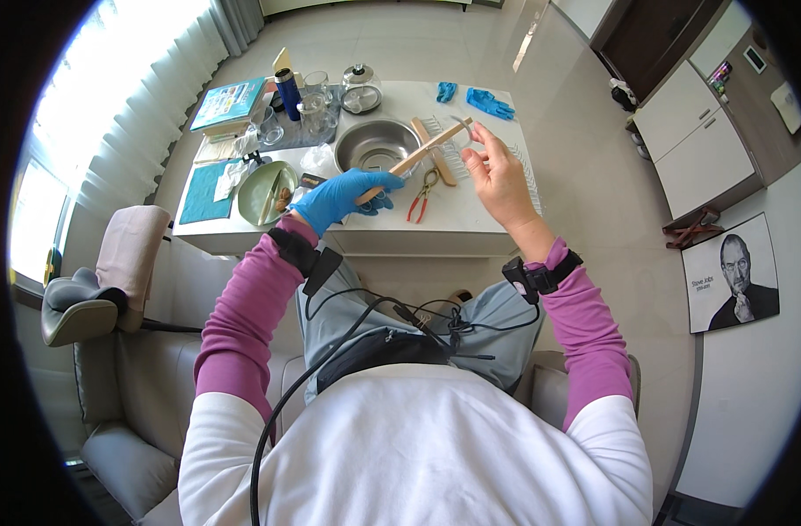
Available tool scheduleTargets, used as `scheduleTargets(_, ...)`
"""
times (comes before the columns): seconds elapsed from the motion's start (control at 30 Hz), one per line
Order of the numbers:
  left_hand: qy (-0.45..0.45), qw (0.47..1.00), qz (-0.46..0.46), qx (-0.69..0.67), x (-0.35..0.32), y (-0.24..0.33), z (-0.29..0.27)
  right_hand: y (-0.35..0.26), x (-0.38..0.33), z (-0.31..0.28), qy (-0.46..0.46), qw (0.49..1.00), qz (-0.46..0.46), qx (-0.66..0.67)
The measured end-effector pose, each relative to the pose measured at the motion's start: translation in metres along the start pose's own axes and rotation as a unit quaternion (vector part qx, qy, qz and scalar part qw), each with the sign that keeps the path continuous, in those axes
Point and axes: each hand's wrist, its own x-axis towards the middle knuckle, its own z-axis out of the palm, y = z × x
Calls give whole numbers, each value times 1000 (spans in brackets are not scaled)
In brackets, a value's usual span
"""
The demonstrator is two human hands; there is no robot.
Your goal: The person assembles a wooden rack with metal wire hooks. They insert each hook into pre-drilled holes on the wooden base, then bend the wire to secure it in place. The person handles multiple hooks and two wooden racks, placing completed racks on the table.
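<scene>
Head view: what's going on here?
A person's gloved left hand grips the near end of a wooden strip. The bare right hand is at its far end, by a thin curved piece; whether it holds either is unclear. On the white table, a second wooden piece and red-handled pliers lie to the right of a metal bowl.

A person (pixel 427 456) wears a white top (pixel 418 412) with gathered purple lower sleeves (pixel 240 307), pale blue-grey trousers (pixel 506 344), a black waistband (pixel 385 353), a blue glove (pixel 329 203) on the left hand (pixel 341 196), black straps (pixel 560 273) and boxes (pixel 516 275) at both wrists, and black cables (pixel 457 325) looping over the trousers.
</scene>
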Motion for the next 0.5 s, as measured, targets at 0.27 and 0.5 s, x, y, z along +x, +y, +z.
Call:
scheduleTargets(0.27, 232, 929, 177, 228, -1, 16, 3, -4, -5, -13, -3, 997, -66, -44)
scheduleTargets(0.5, 384, 759, 378, 365, -13, 25, 2, -11, -10, -15, 28, 992, -99, -71)
